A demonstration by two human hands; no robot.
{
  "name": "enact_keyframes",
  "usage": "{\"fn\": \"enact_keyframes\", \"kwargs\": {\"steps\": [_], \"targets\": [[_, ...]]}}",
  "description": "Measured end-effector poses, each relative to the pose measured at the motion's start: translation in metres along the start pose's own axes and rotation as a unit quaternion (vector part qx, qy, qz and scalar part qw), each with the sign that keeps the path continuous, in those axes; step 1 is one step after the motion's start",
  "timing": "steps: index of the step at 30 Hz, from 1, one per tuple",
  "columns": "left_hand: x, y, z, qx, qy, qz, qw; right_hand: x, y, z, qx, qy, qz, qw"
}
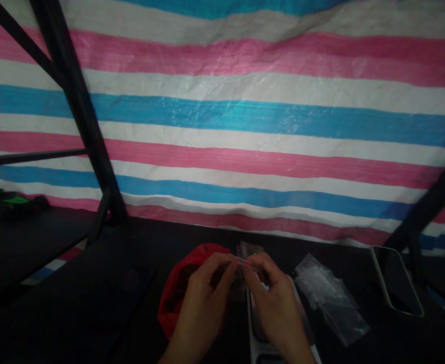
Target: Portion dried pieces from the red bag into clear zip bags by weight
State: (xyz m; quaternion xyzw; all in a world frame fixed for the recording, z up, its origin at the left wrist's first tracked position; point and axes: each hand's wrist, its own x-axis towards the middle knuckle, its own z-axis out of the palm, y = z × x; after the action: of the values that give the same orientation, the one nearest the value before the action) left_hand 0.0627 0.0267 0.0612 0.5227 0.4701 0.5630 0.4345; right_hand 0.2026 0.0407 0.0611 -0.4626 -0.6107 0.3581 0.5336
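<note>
The left hand (209, 288) and right hand (273, 293) pinch the edge of a small clear bag (239, 260) above the worktop (139, 253). The step looks like working its mouth, opening or sealing unclear; next calls for steady fingertips. A red bag (166, 308) sits left, loose clear bags (328, 293) right.

backdrop: creased pink, blue and white striped plastic sheet (245, 119)
frame: slanted black posts (79, 111), left and right
table: flat black tabletop (141, 240)
light: dim, soft glare mid-sheet
</note>
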Motion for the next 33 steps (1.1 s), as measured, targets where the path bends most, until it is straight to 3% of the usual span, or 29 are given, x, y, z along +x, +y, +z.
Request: {"fn": "enact_keyframes", "kwargs": {"steps": [5,10,12,14,18,22,26,33], "targets": [[0.0,-0.003,0.002,0.009,-0.014,0.019,1.0,-0.003,-0.001,-0.002,-0.008,-0.017,-0.025,1.0],[-0.002,-0.009,-0.002,0.119,-0.004,0.052,0.992,0.004,0.008,-0.014,-0.025,0.009,-0.021,0.999],[-0.002,-0.009,-0.009,0.139,0.041,0.046,0.988,0.014,0.017,-0.026,-0.015,0.05,0.01,0.999],[-0.002,-0.008,-0.02,0.148,0.107,0.037,0.982,0.026,0.028,-0.04,-0.003,0.13,0.041,0.991],[-0.003,0.0,-0.053,0.17,0.2,0.033,0.964,0.048,0.052,-0.057,-0.075,0.269,0.027,0.96],[-0.003,0.003,-0.082,0.192,0.252,0.004,0.949,0.055,0.067,-0.047,-0.152,0.219,0.045,0.963],[-0.002,0.002,-0.097,0.201,0.248,-0.009,0.948,0.049,0.067,-0.043,-0.153,0.187,0.064,0.968],[-0.003,0.002,-0.104,0.229,0.202,-0.032,0.952,0.028,0.056,-0.087,-0.175,0.302,0.088,0.933]]}}
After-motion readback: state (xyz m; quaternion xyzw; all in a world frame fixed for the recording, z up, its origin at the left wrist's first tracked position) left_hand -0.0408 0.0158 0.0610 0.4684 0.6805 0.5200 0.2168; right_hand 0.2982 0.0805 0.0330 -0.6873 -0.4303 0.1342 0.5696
